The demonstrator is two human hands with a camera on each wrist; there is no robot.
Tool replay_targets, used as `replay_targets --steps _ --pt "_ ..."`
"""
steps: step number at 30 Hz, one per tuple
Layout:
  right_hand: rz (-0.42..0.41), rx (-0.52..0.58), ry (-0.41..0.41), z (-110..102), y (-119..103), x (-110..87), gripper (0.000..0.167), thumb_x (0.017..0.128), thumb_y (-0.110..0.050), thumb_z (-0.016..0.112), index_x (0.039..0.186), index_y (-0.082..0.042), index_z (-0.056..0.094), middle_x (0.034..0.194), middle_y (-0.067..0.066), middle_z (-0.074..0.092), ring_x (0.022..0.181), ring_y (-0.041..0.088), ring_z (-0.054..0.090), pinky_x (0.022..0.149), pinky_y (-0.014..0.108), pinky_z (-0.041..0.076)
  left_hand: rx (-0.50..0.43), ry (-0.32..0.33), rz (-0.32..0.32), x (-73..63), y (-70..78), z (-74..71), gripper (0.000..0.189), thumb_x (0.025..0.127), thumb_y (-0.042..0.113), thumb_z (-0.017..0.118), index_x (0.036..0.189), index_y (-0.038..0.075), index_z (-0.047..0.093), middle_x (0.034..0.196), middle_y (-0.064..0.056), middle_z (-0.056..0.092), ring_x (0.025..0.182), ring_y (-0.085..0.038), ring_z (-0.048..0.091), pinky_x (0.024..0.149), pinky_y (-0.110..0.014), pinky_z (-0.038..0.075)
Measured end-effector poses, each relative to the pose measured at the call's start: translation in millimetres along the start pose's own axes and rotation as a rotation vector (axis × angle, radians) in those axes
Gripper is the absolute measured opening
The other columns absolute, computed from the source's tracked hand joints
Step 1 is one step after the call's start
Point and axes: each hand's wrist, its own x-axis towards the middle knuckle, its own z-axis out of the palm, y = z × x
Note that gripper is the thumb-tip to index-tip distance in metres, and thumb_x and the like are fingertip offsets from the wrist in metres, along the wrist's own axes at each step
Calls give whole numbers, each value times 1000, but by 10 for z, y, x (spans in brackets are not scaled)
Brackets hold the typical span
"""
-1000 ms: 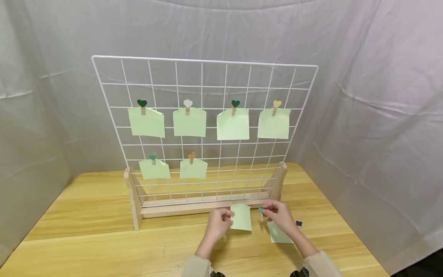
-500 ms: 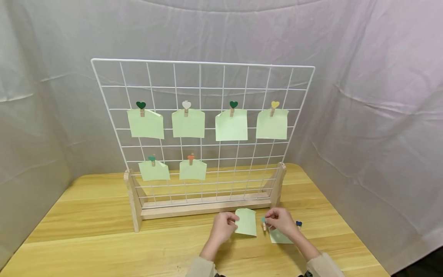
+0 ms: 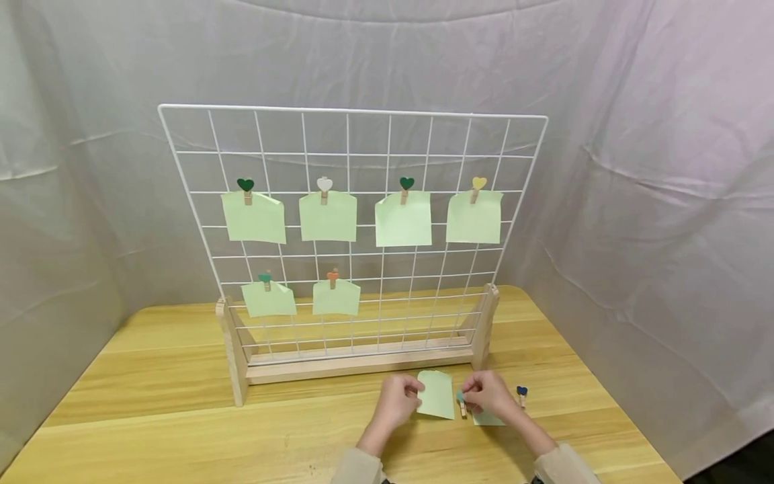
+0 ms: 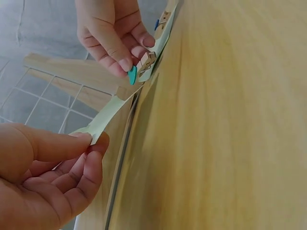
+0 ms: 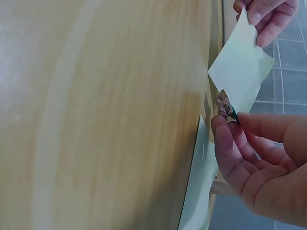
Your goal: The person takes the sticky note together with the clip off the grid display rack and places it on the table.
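Note:
My left hand [image 3: 397,401] pinches a pale green paper note [image 3: 437,395] by its left edge, between thumb and fingers. To its right, my right hand [image 3: 488,392] pinches a small wooden clothespin [image 3: 463,407] topped with a teal heart. In the left wrist view the teal heart [image 4: 132,75] sits at the thumb tip and the wooden jaws point away from the fingers. Under the right hand lies another green note [image 3: 487,419], partly hidden by that hand. A clothespin with a dark blue heart [image 3: 522,392] lies to the right of the right hand.
A white wire grid [image 3: 363,253] stands behind the hands in a wooden base [image 3: 357,368]. Several green notes hang on it from heart clothespins: an upper row, such as this note [image 3: 403,222], and two lower left, including this one [image 3: 336,298]. Grey cloth [image 3: 659,222] surrounds the wooden table [image 3: 181,430].
Both hands have come down toward the near side of the table, the left also shifting right with its note. The right hand still holds the teal-heart clothespin, its wooden end now showing lower.

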Motion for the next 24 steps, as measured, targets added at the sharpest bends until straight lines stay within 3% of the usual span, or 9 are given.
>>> replay_targets --steps 6,15,24 --pt "-34 -24 -29 -2 -1 -22 5 75 9 61 73 6 58 61 6 56 50 19 54 44 29 47 33 -24 -16 0 -34 26 19 65 -21 60 79 -7 63 71 -8 55 63 -12 46 55 -23 43" --pt "-58 -42 -54 0 -19 -35 4 75 10 60 73 7 58 61 7 56 50 19 54 44 29 47 46 -62 -32 -16 -12 3 16 67 -18 62 79 -9 62 77 -12 60 68 -18 55 59 -26 48" --pt "-81 -76 -70 0 -16 -31 6 74 10 59 72 5 60 58 5 54 47 13 50 42 24 44 132 -68 -10 -31 -4 -24 15 66 -14 64 79 -8 64 76 -11 61 70 -20 56 63 -29 48"
